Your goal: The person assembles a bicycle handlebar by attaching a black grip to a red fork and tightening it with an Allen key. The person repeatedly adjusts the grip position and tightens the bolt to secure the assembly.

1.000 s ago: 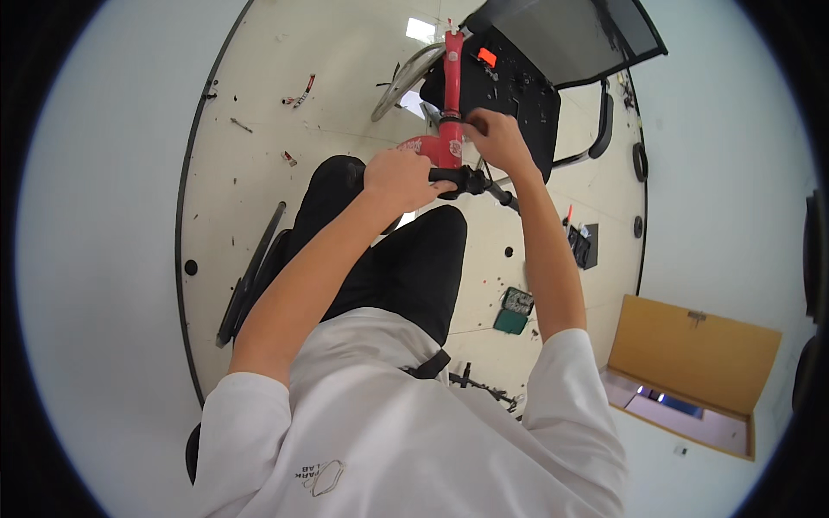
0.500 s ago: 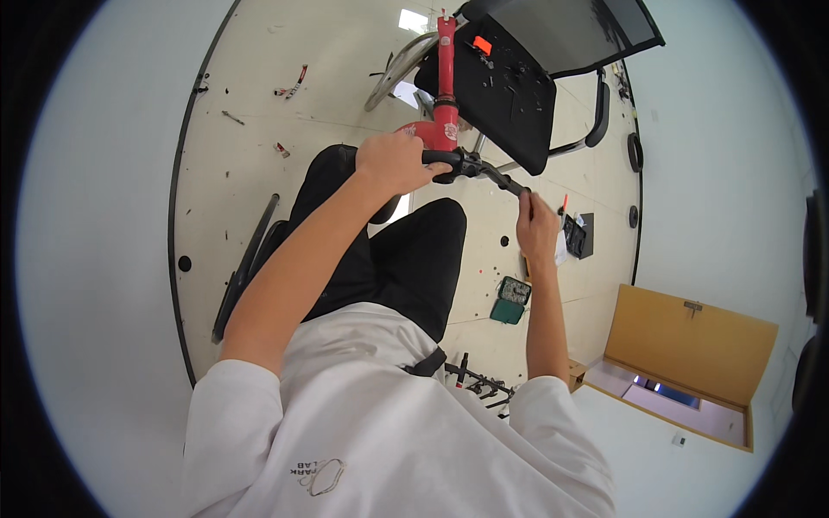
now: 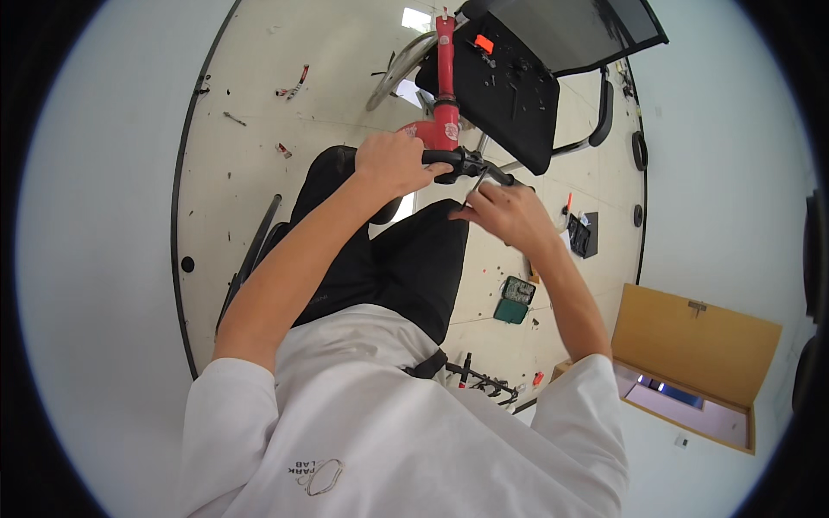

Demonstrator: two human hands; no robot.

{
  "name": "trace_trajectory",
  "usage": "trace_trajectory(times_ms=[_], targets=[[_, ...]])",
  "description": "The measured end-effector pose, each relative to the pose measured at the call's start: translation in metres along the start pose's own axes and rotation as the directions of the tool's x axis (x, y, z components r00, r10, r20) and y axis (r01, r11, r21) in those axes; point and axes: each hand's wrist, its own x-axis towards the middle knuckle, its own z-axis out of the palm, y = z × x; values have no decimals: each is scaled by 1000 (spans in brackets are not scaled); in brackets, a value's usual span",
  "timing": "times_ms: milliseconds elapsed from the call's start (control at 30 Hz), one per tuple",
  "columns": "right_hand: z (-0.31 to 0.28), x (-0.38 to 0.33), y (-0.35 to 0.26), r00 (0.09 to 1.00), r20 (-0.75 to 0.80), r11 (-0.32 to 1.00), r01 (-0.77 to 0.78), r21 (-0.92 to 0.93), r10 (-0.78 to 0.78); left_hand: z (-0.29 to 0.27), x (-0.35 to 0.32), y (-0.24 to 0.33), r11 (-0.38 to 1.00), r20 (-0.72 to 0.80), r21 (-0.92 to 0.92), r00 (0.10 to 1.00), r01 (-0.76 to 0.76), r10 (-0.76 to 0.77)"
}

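A black handlebar [image 3: 498, 173] lies across the near end of a red bicycle frame [image 3: 446, 69]. My left hand [image 3: 390, 164] is closed round the bar's left grip, its thumb along the near side. Right of the bar's middle clamp [image 3: 469, 162], my right hand [image 3: 503, 210] is bent in with its fingers pinched together. A thin grey metal rod [image 3: 480, 180] sticks up from those fingers towards the clamp; its exact kind is too small to make out. The right part of the bar runs behind my right hand.
A black chair [image 3: 509, 95] stands beyond the frame, with an orange item [image 3: 484, 43] and small parts on its seat. On the floor lie a green case [image 3: 515, 300], a black tool case [image 3: 582, 235] and scattered bits. A wooden door [image 3: 695, 345] is at right.
My right hand has left the right end of the handlebar and come inward and nearer, with a thin rod now showing at its fingers. My left hand keeps its hold.
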Motion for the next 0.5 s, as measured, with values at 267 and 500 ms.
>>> trace_trajectory(times_ms=[267, 500], targets=[[21, 87, 48, 984, 112, 900, -175, 399, 141, 21, 1, -6, 996, -134, -61, 989, -68, 59], [63, 74, 110, 824, 186, 714, -559, 422, 535, -1, -5, 5, 1000, -19, -7, 999, -28, 27]])
